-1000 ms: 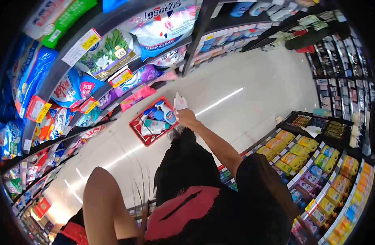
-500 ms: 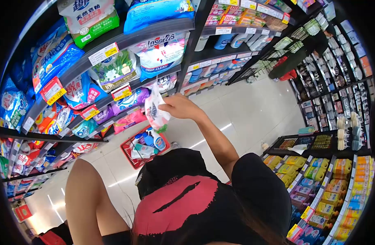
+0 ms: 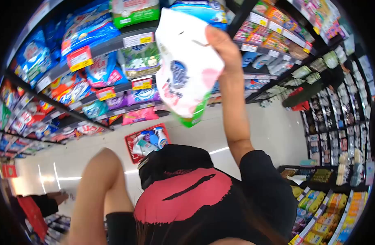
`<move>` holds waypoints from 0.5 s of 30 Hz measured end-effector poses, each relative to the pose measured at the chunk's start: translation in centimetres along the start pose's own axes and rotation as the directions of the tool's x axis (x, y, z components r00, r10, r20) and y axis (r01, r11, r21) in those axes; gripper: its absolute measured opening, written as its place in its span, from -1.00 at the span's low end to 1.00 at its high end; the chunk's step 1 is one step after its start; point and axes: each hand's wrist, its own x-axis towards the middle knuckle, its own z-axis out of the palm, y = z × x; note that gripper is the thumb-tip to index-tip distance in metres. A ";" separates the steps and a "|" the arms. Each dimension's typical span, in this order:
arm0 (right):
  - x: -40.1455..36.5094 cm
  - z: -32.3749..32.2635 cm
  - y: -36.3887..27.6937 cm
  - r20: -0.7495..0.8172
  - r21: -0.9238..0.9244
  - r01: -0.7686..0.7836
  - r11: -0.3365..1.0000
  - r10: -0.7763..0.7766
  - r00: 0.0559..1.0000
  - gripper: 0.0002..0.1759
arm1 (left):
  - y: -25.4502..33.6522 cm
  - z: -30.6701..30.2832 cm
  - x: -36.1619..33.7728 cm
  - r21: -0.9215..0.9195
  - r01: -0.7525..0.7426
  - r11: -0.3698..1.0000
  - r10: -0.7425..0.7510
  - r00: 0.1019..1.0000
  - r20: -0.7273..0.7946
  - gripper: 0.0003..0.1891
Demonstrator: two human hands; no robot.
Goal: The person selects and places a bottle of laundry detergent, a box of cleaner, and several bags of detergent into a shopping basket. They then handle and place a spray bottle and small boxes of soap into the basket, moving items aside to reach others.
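My right hand (image 3: pixel 222 47) is raised in front of the shelf, its fingers closed on the upper right edge of a bag of washing powder (image 3: pixel 195 73). White with pink patches, a dark oval logo and a green lower end, the bag hangs tilted and hides part of the shelves. My left arm is bent, with the elbow up at the lower left; the left hand is out of view. Below the bag, a red shopping basket (image 3: pixel 128 148) stands on the floor, holding a spray bottle (image 3: pixel 161 138) and other packages.
Shelves of detergent bags (image 3: pixel 89 30) curve along the left and top. Yellow bottles (image 3: pixel 324 218) line a rack at the lower right. One person (image 3: pixel 30 212) is at the lower left, another (image 3: pixel 306 94) at the upper right. Tiled floor (image 3: pixel 273 126) lies between the racks.
My right hand has lifted the bag upward and closer to the camera, so it looks larger. The view has shifted, and a person has come into sight at the lower left.
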 end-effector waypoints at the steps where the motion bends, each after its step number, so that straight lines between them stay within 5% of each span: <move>1: 0.2 1.9 -0.8 -0.107 0.038 0.030 0.999 -0.026 0.994 -0.60 | -0.3 -0.7 -2.4 0.000 0.151 0.989 -0.150 0.981 -0.120 -0.44; 2: 0.5 0.7 -1.0 -0.040 0.165 0.044 0.985 -0.038 0.998 -0.58 | -1.2 -0.7 -4.8 -0.022 0.313 0.949 -0.309 0.919 -0.245 -0.43; 4: 1.4 -1.7 -0.1 0.021 0.251 0.103 0.962 -0.112 0.993 -0.55 | -4.1 0.1 -11.1 -0.181 0.760 0.624 -0.763 0.542 -0.351 -0.41; 6: 2.3 -3.3 1.3 0.024 0.172 0.200 0.965 -0.207 0.978 -0.55 | -7.2 1.5 -18.0 -0.399 0.915 0.064 -0.992 0.014 -0.128 -0.39; 7: 2.7 -4.0 2.0 0.029 0.131 0.241 0.962 -0.247 0.969 -0.55 | -8.1 2.3 -21.5 -0.457 0.875 -0.159 -0.987 -0.143 0.069 -0.38; 10: 4.8 -4.8 3.4 0.064 0.024 0.390 0.920 -0.391 0.918 -0.52 | -8.1 2.7 -27.1 -0.489 0.738 -0.465 -0.836 -0.182 0.518 -0.04; 11: 5.4 -4.2 4.0 0.191 0.244 0.300 0.922 -0.349 0.918 -0.52 | -7.4 2.4 -27.5 -0.488 0.699 -0.522 -0.786 -0.174 0.593 0.02; 12: 6.2 -3.4 4.7 0.322 0.437 0.170 0.883 -0.330 0.887 -0.51 | -7.1 2.2 -28.1 -0.516 0.648 -0.561 -0.788 -0.226 0.573 0.05; 15: 6.2 -2.1 4.3 0.316 0.423 0.007 0.906 -0.155 0.936 -0.51 | -6.2 2.7 -29.2 -0.503 0.667 -0.549 -0.814 -0.292 0.502 0.00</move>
